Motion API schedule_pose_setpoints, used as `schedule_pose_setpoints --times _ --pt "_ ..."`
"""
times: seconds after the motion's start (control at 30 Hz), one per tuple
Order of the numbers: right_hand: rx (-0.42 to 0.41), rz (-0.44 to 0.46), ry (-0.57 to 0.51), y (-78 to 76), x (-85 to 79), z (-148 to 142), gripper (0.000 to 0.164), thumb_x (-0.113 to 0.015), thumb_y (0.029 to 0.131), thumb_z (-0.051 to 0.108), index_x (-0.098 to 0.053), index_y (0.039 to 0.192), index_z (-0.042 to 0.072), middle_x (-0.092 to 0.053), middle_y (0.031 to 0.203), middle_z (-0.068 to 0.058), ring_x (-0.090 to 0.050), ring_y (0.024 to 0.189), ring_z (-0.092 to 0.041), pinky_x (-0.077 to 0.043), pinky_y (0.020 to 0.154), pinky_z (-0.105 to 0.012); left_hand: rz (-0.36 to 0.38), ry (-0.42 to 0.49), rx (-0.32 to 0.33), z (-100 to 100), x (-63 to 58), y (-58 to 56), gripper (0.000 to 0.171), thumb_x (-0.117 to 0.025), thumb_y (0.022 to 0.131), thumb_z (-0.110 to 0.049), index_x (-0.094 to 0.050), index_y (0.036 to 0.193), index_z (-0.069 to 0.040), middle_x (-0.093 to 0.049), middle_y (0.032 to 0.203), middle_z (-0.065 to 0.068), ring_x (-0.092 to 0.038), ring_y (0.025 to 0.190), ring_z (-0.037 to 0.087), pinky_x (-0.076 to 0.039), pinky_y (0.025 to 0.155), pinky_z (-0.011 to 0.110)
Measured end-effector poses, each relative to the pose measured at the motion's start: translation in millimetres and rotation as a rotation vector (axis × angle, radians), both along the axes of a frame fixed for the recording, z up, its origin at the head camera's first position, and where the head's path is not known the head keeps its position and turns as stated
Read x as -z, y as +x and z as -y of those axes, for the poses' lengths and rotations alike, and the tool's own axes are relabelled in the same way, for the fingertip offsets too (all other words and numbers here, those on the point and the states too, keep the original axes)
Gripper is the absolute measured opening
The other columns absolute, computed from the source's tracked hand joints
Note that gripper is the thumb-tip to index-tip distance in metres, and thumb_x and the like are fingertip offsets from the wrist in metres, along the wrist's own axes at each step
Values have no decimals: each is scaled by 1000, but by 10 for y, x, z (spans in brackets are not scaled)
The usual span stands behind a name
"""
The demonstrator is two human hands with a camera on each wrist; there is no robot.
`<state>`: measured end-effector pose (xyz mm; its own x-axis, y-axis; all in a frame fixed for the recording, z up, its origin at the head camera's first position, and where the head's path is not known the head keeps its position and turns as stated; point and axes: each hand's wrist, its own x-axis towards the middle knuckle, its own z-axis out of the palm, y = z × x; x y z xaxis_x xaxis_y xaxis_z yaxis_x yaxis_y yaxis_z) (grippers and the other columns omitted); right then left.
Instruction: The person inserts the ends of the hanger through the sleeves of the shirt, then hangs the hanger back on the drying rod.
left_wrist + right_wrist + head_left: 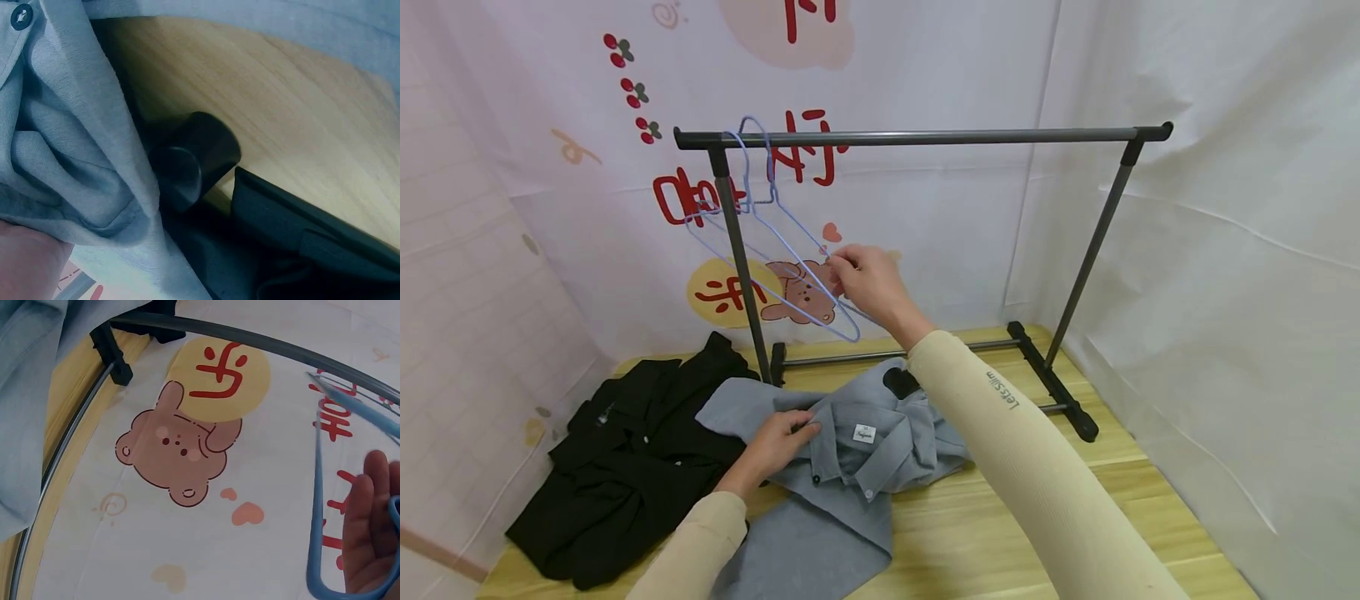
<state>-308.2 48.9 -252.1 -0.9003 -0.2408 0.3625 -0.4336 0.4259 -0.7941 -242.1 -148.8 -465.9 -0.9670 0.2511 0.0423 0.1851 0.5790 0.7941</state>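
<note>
Grey shirt (842, 450) in matt, finely woven cloth; button (22, 17) slightly glossy, plastic-looking. Black garment (647, 475) in matt cloth. Blue hangers (317, 512) smooth, plastic-looking. Rack rail (925, 137) in smooth, metal-looking tube, faint sheen. Cream sleeve (1022, 475) in ribbed knit. Tabletop (955, 542) smooth, wood-grained. Backdrop (940, 233) matt, creased.

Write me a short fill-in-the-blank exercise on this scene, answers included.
1. In the head view, the blue hangers hang toward the ____ end of the rack.
2. The person's ____ hand is at the hangers.
3. The left hand holds the gray shirt, beside which lies a garment colored ____.

Missing words: left; right; black.
</note>
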Motion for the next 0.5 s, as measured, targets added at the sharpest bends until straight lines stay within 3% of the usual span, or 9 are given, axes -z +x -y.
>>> schedule_pose_setpoints --times 0.17,0.37,0.5 --pt "107 -91 -40 6 -22 -91 23 -54 104 21 -71 104 7 -67 82 -7 -69 73 -19 -49 61 -28 17 -9 1 -13 -1 -9 33 -61 100 -18 -66 129 -3 -61 131 16 -55 124 36 -44 100 52" --pt "117 -162 -178 -25 43 -378 22 -56 102 19 -72 109 5 -63 81 -13 -69 67 -23 -51 59 -28 15 -10 6 -25 4 -21 36 -61 100 -19 -63 132 -2 -60 134 17 -53 126 36 -43 101 52" --pt "152 -298 -176 -20 157 -663 24 -59 101 15 -71 117 3 -67 82 -13 -69 65 -24 -51 58 -24 -10 -2 4 -28 0 -18 34 -62 100 -18 -65 130 -4 -62 131 15 -56 123 35 -44 100 51"
